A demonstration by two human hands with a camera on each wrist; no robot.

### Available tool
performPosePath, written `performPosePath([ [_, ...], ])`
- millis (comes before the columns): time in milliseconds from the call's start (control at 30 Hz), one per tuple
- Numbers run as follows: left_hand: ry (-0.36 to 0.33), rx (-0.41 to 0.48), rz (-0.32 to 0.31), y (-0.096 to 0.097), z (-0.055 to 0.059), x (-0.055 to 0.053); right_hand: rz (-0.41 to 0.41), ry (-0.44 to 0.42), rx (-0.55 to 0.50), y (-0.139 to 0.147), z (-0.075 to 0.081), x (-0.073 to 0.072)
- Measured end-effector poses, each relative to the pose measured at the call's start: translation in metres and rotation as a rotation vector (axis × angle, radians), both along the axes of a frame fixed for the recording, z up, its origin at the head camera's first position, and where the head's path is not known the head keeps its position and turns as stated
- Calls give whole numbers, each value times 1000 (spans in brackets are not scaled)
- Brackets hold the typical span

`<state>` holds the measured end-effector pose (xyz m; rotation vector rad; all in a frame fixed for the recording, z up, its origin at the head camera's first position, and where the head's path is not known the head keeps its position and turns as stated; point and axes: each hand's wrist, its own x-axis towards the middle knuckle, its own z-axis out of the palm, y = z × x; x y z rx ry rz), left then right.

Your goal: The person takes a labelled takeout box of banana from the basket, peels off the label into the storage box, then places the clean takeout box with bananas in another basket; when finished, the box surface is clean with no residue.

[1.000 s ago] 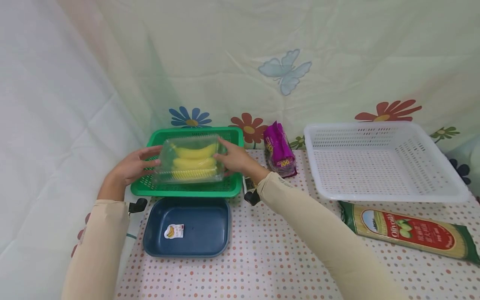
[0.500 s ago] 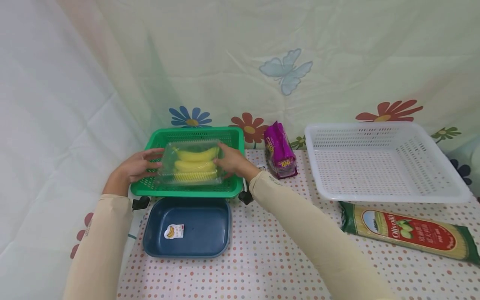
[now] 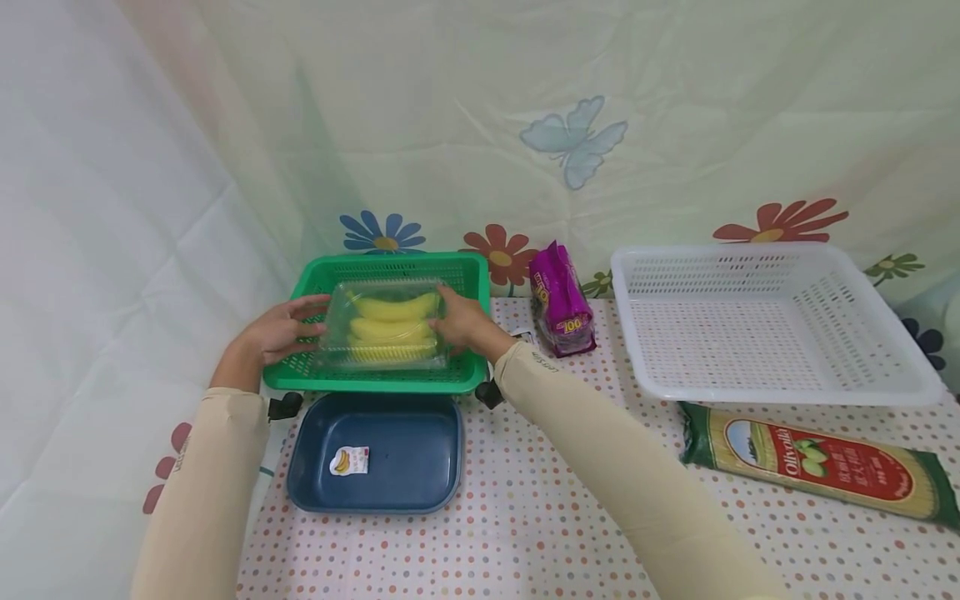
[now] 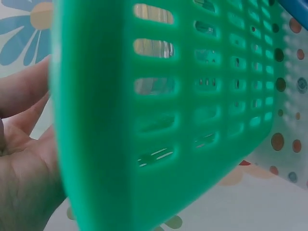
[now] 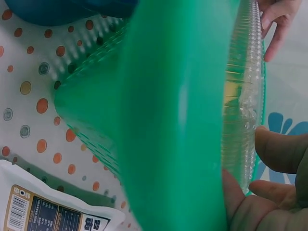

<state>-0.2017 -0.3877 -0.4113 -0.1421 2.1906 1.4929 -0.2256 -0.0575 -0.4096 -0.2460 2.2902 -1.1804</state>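
Note:
A clear plastic box (image 3: 337,333) with yellow bananas (image 3: 393,329) inside lies within the green basket (image 3: 375,386), slightly tilted in the head view. My right hand (image 3: 465,321) grips the box's right end, thumb on its rim and fingers lower along the side, as the right wrist view shows. At the opposite end, the outstretched fingers of my left hand (image 3: 281,333) reach over the basket's left rim and touch the box. In the left wrist view the basket wall (image 4: 106,144) hides those fingertips and most of the box.
In front of the basket stands a blue tray (image 3: 412,467) bearing a banana sticker (image 3: 349,461). To the right are a purple bag (image 3: 558,292), a white basket (image 3: 720,333) and a spaghetti pack (image 3: 817,462). A white pouch (image 5: 53,207) lies beside the green basket.
The box has come down a little and shifted slightly right, levelling out in the green basket. Both hands moved with it, staying at its ends. Over the last half second little moved.

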Motion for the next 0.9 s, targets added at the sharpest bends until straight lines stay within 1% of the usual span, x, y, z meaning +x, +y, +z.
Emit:
performPosePath([
  [100, -9, -22, -7, 4, 3, -1, 36, 43, 73, 1, 1, 0],
  [167, -3, -61, -15, 8, 7, -1, 69, 80, 106, 4, 4, 0],
  [233, 14, -117, -27, 14, 13, -1, 105, 111, 115, 11, 9, 1],
  [333, 63, -202, -41, 25, 25, 0, 151, 174, 102, 27, 20, 5],
  [433, 137, -298, -69, 39, 39, 2, 179, 226, 74, 47, 30, 10],
  [533, 228, -454, -108, 57, 55, 6, 169, 294, 36, 69, 39, 14],
  [600, 292, -555, -132, 70, 66, 9, 152, 374, 29, 86, 48, 18],
  [667, 348, -619, -148, 82, 76, 14, 126, 465, 34, 103, 58, 23],
  [733, 416, -645, -161, 93, 83, 20, 97, 556, 53, 119, 67, 29],
  [800, 484, -647, -172, 103, 90, 28, 74, 633, 64, 135, 74, 35],
  [900, 576, -657, -180, 117, 97, 43, 36, 703, 90, 159, 83, 48],
])
